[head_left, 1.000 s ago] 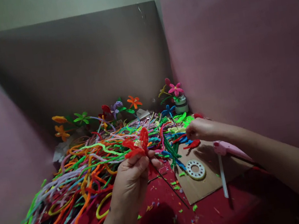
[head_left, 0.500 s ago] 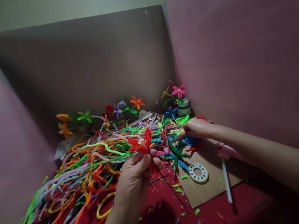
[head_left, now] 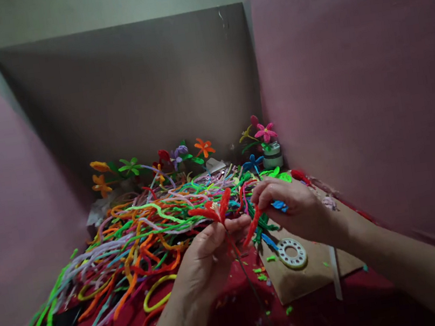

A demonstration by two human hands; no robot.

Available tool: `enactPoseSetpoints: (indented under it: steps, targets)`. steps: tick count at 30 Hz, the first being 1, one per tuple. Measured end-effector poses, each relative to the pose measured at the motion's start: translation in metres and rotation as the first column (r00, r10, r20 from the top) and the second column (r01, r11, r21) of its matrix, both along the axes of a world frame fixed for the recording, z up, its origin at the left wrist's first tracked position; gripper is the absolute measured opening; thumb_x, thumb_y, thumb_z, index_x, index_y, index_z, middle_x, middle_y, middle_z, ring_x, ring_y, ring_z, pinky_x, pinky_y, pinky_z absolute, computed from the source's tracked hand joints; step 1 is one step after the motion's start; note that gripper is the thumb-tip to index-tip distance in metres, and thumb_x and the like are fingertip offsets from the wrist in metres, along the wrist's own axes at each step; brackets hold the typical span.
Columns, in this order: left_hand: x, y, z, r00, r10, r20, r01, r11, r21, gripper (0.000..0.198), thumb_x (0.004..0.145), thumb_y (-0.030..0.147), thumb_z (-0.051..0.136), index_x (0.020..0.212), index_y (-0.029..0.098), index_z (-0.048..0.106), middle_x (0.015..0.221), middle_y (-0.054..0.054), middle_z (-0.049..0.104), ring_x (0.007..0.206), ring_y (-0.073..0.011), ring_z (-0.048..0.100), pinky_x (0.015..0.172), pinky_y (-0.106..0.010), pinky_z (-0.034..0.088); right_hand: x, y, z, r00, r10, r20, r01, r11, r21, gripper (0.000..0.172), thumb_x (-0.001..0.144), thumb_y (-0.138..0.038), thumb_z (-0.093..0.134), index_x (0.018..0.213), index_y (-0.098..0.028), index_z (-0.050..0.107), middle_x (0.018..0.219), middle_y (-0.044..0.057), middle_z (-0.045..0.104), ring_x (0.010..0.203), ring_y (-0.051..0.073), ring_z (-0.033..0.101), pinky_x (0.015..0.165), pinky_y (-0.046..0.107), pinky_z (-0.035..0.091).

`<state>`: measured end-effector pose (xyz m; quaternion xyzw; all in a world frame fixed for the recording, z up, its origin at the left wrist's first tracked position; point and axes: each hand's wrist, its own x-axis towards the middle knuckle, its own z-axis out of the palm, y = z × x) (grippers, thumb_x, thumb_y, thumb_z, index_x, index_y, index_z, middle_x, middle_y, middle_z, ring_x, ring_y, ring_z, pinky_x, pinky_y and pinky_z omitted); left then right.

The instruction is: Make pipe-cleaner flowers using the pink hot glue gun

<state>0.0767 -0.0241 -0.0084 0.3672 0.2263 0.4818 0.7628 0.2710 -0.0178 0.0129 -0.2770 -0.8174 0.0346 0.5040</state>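
Observation:
Between the fingers of my left hand (head_left: pixel 209 254) is a red pipe-cleaner flower (head_left: pixel 217 209) with pale stamens at its centre. Its thin dark stem (head_left: pixel 253 285) runs down below the hand towards the front of the table. Just to the right, my right hand (head_left: pixel 293 209) pinches a loose red pipe-cleaner petal (head_left: pixel 253 224), its lower end close to my left fingertips. Whether the petal touches those fingers I cannot tell. Beneath the right hand lie dark green pipe-cleaner pieces (head_left: pixel 267 226), partly hidden.
A large heap of coloured pipe cleaners (head_left: pixel 131 241) spreads across the left and middle. On the brown cardboard (head_left: pixel 316 276) lie a roll of tape (head_left: pixel 292 253) and a pale glue stick (head_left: pixel 336 273). Finished flowers (head_left: pixel 130 166) stand along the back, near a white jar (head_left: pixel 272 155). Pink walls flank the table.
My right hand has come back from the pieces at the right rear, bringing a red petal beside the flower. My left hand still holds the flower, its fingers now more spread.

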Motion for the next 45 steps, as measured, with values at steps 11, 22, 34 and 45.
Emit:
enactPoseSetpoints:
  steps: [11,22,34,45]
  targets:
    - [0.01,-0.007,-0.003,0.998,0.019,-0.066,-0.016,0.998,0.053,0.014,0.067,0.023,0.071,0.07,0.009,0.068,0.068,-0.006,0.067,0.061,-0.0142,0.063,0.062,-0.023,0.048,-0.009,-0.022,-0.012,0.913,-0.04,-0.406,-0.145,0.898,-0.415,0.028,0.075,-0.011,0.055,0.101,-0.021,0.052,0.099,0.006,0.058,0.089,0.018,0.057,0.076,0.033,0.047]
    - [0.011,-0.008,-0.007,0.996,0.003,-0.092,0.003,0.998,0.066,0.015,0.064,0.024,0.073,0.067,0.01,0.069,0.064,-0.006,0.067,0.059,-0.0143,0.063,0.058,-0.022,0.049,-0.011,-0.016,-0.02,0.524,-0.204,-0.827,-0.758,0.331,-0.562,0.024,0.065,-0.021,0.071,0.083,-0.014,0.056,0.064,-0.001,0.06,0.052,0.01,0.058,0.052,0.024,0.047]
    - [0.009,0.001,-0.006,0.992,0.047,-0.121,-0.046,0.999,0.012,0.01,0.065,0.02,0.072,0.066,0.011,0.069,0.066,-0.005,0.068,0.062,-0.0152,0.065,0.065,-0.022,0.052,0.116,-0.066,-0.086,0.556,-0.714,0.425,0.818,0.561,-0.129,0.032,0.079,-0.027,0.046,0.106,-0.013,0.056,0.095,0.015,0.06,0.089,0.029,0.054,0.077,0.043,0.043]
    - [0.01,0.005,-0.013,0.992,0.078,-0.098,-0.077,0.997,0.02,0.011,0.065,0.02,0.072,0.069,0.01,0.068,0.069,-0.006,0.068,0.063,-0.0136,0.064,0.063,-0.02,0.051,0.118,-0.063,-0.101,0.704,-0.656,0.272,0.71,0.665,-0.232,0.042,0.079,-0.027,0.043,0.118,-0.012,0.049,0.098,0.016,0.058,0.092,0.029,0.055,0.08,0.044,0.046]
